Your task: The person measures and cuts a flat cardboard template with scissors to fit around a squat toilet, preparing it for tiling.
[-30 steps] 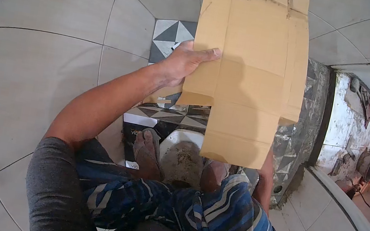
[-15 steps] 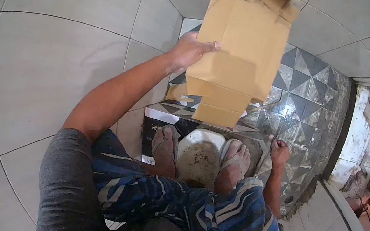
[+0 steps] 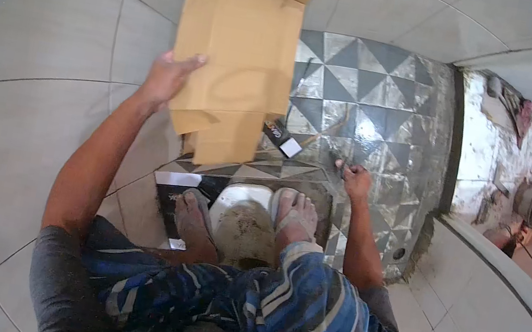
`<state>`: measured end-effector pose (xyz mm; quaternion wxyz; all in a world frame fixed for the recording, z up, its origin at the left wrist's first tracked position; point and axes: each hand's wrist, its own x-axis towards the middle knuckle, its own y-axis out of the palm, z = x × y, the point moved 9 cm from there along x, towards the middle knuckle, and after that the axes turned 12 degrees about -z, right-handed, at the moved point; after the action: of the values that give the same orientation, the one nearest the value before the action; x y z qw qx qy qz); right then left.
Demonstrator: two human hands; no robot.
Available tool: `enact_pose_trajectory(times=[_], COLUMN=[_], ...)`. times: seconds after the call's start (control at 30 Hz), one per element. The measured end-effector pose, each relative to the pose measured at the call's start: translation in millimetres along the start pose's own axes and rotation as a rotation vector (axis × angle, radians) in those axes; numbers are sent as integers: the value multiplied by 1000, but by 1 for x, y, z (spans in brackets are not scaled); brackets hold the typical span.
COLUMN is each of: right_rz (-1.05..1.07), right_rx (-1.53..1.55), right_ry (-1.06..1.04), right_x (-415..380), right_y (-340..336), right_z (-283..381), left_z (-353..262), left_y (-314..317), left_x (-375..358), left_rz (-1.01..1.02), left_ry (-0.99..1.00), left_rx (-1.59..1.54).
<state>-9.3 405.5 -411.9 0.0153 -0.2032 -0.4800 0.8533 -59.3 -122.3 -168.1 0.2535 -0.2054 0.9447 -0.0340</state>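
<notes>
Left hand: the left hand (image 3: 166, 82) is gripping the cardboard's left edge, its thumb pressing flat on the near face and its fingers wrapping behind.
Cardboard sheet: the cardboard sheet (image 3: 248, 43) is hanging in the left hand, before the pale wall tiles; it is showing tan, matt paper, straight creases, dark smudges along the top fold, a bent upper flap and a narrower tongue at its lower end.
White pan: the white pan (image 3: 233, 196) is sitting between the sandalled feet, gritty dirt coating its middle.
Small box: the small black box (image 3: 278, 134) is lying beside the sheet, showing a white end.
Right hand: the right hand (image 3: 355, 181) is pinching a small dark item, too blurred to name.
Floor tiles: the floor tiles (image 3: 389, 102) are showing grey and white triangles, glossy and smeared.
</notes>
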Motion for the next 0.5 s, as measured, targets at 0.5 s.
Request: enact_pose_trajectory(times=[0.5], right_rz=[-49], right_rx=[-157], right_ry=[-12], right_x=[-19], right_y=[27], right_z=[-39], left_z=[5], left_y=[-22], left_x=[4], left_rz=[-92], left_ry=[-42], left_rx=[124])
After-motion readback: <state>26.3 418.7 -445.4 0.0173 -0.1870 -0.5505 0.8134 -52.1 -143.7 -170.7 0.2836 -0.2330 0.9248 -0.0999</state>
